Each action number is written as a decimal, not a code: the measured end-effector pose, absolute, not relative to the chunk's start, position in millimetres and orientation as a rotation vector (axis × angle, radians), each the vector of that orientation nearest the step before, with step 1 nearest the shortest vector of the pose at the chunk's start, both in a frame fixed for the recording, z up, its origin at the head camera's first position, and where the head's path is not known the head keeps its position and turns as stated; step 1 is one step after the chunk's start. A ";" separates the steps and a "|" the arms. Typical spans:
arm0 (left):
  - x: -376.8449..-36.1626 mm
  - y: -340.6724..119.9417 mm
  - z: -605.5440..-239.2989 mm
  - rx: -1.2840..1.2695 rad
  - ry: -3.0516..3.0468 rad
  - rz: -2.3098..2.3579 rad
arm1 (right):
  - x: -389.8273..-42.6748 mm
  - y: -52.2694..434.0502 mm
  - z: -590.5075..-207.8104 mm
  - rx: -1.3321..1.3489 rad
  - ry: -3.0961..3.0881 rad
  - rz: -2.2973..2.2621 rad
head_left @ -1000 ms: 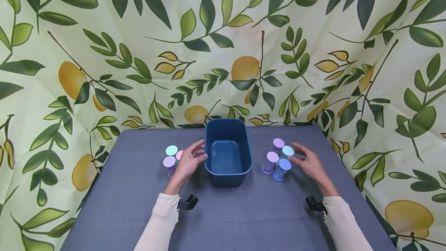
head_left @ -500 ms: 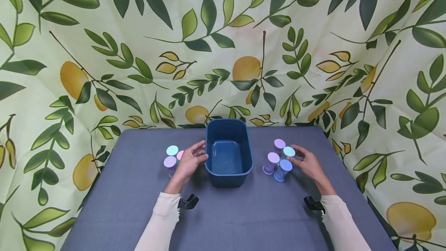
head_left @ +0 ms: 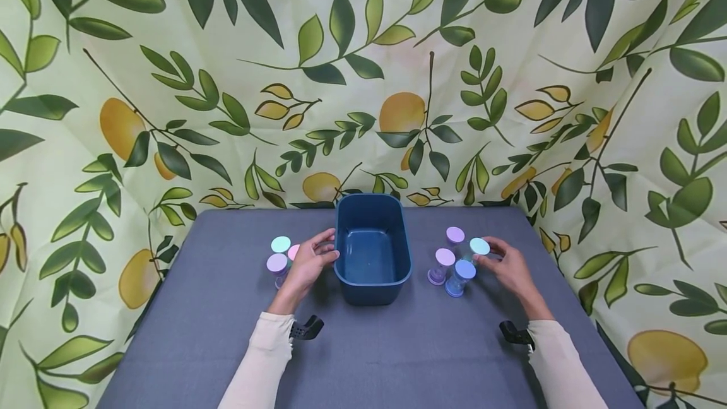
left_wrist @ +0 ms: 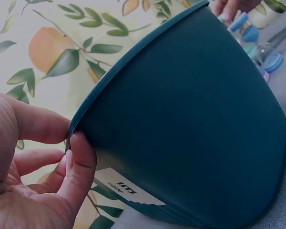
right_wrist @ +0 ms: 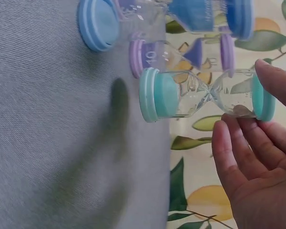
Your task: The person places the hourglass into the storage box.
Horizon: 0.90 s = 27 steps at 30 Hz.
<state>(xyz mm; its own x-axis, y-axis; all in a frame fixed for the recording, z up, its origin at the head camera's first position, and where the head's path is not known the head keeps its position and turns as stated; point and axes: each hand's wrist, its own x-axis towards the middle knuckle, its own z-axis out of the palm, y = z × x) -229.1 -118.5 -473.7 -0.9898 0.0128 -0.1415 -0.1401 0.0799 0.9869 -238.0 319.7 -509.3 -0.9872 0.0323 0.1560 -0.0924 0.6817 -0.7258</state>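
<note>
A dark blue plastic bin (head_left: pixel 372 292) stands in the middle of the table. My left hand (head_left: pixel 303 265) pinches its left rim between thumb and fingers, seen close in the left wrist view. To the bin's right, my right hand (head_left: pixel 510 270) holds a teal-capped hourglass (right_wrist: pixel 207 95) by its upper cap, thumb on one side and fingers on the other. Its base seems raised off the cloth, above a shadow. Beside it stand a blue hourglass (head_left: pixel 461 278) and two purple hourglasses, one nearer (head_left: pixel 441 266) and one farther back (head_left: pixel 455 236).
Left of the bin, close to my left forearm, stand a purple-topped hourglass (head_left: pixel 277 265), a mint-topped one (head_left: pixel 281 245) and a pink-topped one (head_left: pixel 293 252), partly hidden by my hand. Grey cloth covers the table (head_left: pixel 397 358); leaf-patterned fabric (head_left: pixel 352 100) hangs behind and along the sides.
My right hand has closed on the teal hourglass and moved it slightly right, apart from the blue and purple ones. The left hand and the bin stay put.
</note>
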 end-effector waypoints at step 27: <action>-226.4 -120.5 -470.2 -0.109 2.234 2.024 | -227.2 300.3 -422.3 0.098 -2.559 1.249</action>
